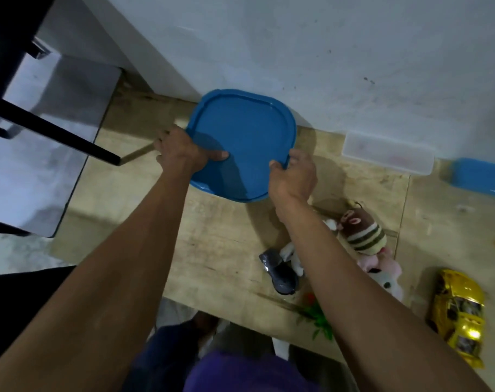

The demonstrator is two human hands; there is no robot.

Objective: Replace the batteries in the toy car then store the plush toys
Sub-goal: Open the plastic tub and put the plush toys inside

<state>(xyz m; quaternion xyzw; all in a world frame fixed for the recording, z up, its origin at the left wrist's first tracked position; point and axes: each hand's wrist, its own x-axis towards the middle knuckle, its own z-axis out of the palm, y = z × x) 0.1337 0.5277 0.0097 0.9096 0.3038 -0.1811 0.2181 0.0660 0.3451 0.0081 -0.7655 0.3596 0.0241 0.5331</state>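
Your 2 hands, left hand [181,149] and right hand [294,176], grasp the blue lid [246,137]; plush toys [362,236] lie just right of your right forearm.

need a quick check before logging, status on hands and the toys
Left hand and right hand both grip blue lid. Plush toys loose on table. Yellow car untouched.

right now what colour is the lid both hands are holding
Blue lid, plain with no pattern, clearest in the head view.
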